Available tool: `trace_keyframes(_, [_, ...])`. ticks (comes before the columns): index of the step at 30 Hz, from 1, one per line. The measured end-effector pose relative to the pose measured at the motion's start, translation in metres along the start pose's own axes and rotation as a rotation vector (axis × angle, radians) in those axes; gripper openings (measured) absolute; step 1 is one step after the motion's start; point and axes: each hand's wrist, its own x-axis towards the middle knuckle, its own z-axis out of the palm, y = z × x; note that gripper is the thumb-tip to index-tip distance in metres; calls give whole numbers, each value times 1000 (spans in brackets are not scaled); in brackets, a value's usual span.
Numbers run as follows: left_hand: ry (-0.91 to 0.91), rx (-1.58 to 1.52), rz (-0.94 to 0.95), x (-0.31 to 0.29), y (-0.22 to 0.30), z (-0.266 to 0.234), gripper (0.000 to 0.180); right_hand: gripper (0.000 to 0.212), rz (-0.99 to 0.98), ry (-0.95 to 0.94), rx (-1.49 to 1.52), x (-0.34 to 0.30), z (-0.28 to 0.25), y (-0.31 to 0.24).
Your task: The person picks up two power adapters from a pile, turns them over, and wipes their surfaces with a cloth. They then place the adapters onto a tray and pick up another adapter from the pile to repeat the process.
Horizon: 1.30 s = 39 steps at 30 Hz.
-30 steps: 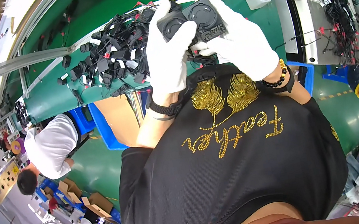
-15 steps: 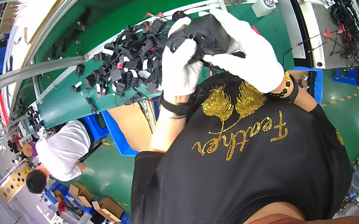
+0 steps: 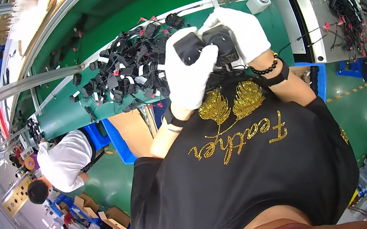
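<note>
Leftward, a cable heap [image 3: 133, 72] sprawls toward the near edge of the green bench [image 3: 60, 122]; above it, the left hand [image 3: 187, 79] grips one black block [image 3: 187, 46] beside the right hand [image 3: 247, 32], which grips a second block [image 3: 218, 42] with unreadably small print; rightward, green surface extends past a white bottle [image 3: 256, 4].

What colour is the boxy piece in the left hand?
The boxy piece is black, seen best in the head view.
</note>
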Motion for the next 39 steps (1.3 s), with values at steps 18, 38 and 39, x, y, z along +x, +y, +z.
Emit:
trace_keyframes(18, [-314, -1027, -419, 9, -28, -8, 45, 22, -498, -111, -706, 20, -5, -12])
trace_keyframes(38, [-216, -1019, -444, 8, -34, -11, 33, 40, -83, -187, -48, -14, -3, -29])
trace_keyframes(39, [-241, -1024, -464, 9, -32, -9, 35, 41, -113, -207, 1, -13, -3, -26])
